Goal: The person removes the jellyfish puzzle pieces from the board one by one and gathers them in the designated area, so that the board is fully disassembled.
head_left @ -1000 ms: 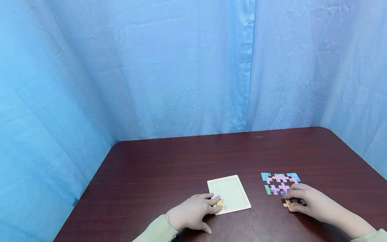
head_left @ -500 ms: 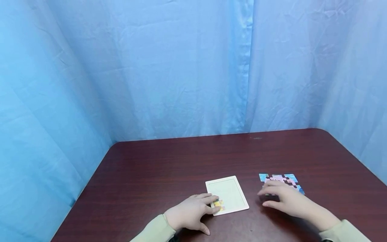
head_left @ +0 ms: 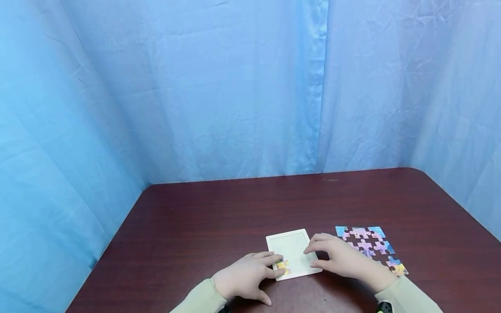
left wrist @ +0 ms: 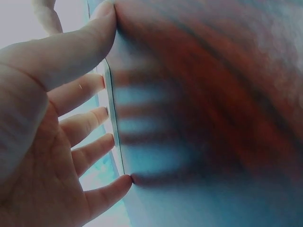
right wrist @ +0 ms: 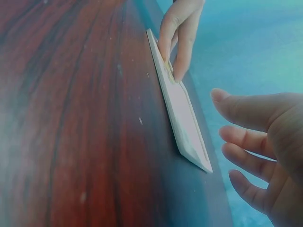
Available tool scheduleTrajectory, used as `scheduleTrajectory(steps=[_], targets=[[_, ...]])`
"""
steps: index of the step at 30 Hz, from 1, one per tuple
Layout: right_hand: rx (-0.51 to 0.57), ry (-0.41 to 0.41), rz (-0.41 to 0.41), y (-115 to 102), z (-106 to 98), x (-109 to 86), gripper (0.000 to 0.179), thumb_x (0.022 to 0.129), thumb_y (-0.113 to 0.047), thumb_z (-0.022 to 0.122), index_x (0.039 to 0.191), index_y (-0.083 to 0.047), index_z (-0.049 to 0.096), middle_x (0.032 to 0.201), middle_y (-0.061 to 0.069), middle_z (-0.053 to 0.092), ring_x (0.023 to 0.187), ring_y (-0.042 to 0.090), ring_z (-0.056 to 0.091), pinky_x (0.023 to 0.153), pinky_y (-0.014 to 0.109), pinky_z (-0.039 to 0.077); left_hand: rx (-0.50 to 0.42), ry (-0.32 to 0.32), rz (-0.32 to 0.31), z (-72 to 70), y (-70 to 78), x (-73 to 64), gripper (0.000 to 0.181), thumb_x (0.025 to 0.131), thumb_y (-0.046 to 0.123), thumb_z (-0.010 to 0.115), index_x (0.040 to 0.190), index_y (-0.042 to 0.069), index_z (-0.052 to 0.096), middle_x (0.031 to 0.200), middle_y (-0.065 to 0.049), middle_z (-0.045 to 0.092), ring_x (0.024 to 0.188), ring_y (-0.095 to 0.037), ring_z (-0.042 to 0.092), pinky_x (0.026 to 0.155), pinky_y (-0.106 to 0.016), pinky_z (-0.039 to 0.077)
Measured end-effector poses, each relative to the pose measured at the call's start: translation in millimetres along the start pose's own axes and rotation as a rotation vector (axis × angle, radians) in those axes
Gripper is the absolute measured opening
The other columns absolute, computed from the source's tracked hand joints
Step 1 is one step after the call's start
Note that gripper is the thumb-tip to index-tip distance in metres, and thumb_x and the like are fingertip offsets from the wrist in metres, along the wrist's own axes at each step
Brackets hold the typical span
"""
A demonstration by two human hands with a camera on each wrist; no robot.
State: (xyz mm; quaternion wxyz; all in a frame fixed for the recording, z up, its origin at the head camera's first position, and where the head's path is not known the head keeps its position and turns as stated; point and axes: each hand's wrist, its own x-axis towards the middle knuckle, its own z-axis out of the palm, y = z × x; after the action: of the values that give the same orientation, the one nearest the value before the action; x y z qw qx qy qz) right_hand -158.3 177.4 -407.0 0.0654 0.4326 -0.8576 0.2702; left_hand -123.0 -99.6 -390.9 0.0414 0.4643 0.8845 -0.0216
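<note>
A shallow white puzzle tray [head_left: 299,273] lies on the table, with a yellow puzzle piece [head_left: 287,270] in its near left corner. My left hand [head_left: 248,274] rests at that corner, its fingertips over the tray's left edge and the piece, the thumb on the tabletop. Spread fingers [left wrist: 85,125] touch the tray's rim in the left wrist view. Over the tray's right part hovers my right hand [head_left: 338,256], thumb and fingers [right wrist: 248,137] apart with nothing visible between them. Loose puzzle pieces [head_left: 365,248] lie right of the tray, partly hidden by the right hand and forearm.
The dark red-brown table [head_left: 203,213] extends behind and to both sides of the tray. Blue curtains [head_left: 235,95] hang along its far and side edges. A blue and yellow puzzle piece [head_left: 397,266] lies nearest the right forearm.
My right hand has travelled left from the lower loose pieces, past them, to over the tray. The left hand keeps its place at the tray's corner.
</note>
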Motion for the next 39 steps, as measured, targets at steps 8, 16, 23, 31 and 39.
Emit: scheduleTrajectory(steps=[8, 16, 23, 31, 39], targets=[[0.061, 0.015, 0.009, -4.2, 14.1, 10.0, 0.018, 0.078, -0.015, 0.076, 0.095, -0.014, 0.072, 0.091, -0.008, 0.062, 0.080, 0.004, 0.055, 0.068, 0.023, 0.047, 0.033, 0.020, 0.018, -2.2, 1.4, 1.4, 0.066, 0.073, 0.051, 0.075, 0.132, 0.028, 0.057, 0.142, 0.000, 0.048, 0.129, -0.017, 0.046, 0.098, -0.033, 0.042], [0.081, -0.024, 0.102, -8.5, 27.0, 25.9, 0.018, 0.075, -0.018, 0.077, 0.092, -0.014, 0.071, 0.087, -0.008, 0.063, 0.077, 0.002, 0.053, 0.069, 0.023, 0.046, 0.048, 0.051, 0.031, -3.7, -1.2, 3.4, 0.058, 0.074, 0.050, 0.074, 0.127, 0.029, 0.061, 0.139, 0.001, 0.052, 0.125, -0.017, 0.050, 0.096, -0.032, 0.044], [0.065, -0.027, 0.171, -11.2, 35.3, 29.6, 0.022, 0.070, -0.029, 0.081, 0.086, -0.017, 0.071, 0.082, -0.011, 0.060, 0.073, -0.001, 0.048, 0.066, 0.021, 0.042, 0.060, 0.059, 0.060, -7.0, -0.4, 1.0, 0.053, 0.075, 0.047, 0.074, 0.124, 0.029, 0.063, 0.138, -0.002, 0.053, 0.126, -0.017, 0.050, 0.098, -0.032, 0.042], [0.060, -0.022, 0.195, -14.1, 39.2, 30.8, 0.025, 0.066, -0.025, 0.083, 0.086, -0.017, 0.070, 0.082, -0.012, 0.058, 0.073, 0.000, 0.047, 0.067, 0.022, 0.042, 0.034, 0.020, 0.028, -9.5, 0.0, -7.7, 0.053, 0.078, 0.050, 0.071, 0.127, 0.035, 0.060, 0.139, -0.010, 0.051, 0.131, -0.020, 0.045, 0.101, -0.032, 0.040], [0.106, -0.070, 0.056, -21.9, 37.1, 35.2, 0.031, 0.067, -0.009, 0.079, 0.097, -0.011, 0.071, 0.089, -0.006, 0.063, 0.083, 0.003, 0.053, 0.075, 0.024, 0.045, -0.014, -0.018, -0.003, -10.3, -2.0, -12.0, 0.053, 0.079, 0.048, 0.071, 0.129, 0.038, 0.058, 0.140, -0.013, 0.049, 0.130, -0.020, 0.046, 0.101, -0.032, 0.041]])
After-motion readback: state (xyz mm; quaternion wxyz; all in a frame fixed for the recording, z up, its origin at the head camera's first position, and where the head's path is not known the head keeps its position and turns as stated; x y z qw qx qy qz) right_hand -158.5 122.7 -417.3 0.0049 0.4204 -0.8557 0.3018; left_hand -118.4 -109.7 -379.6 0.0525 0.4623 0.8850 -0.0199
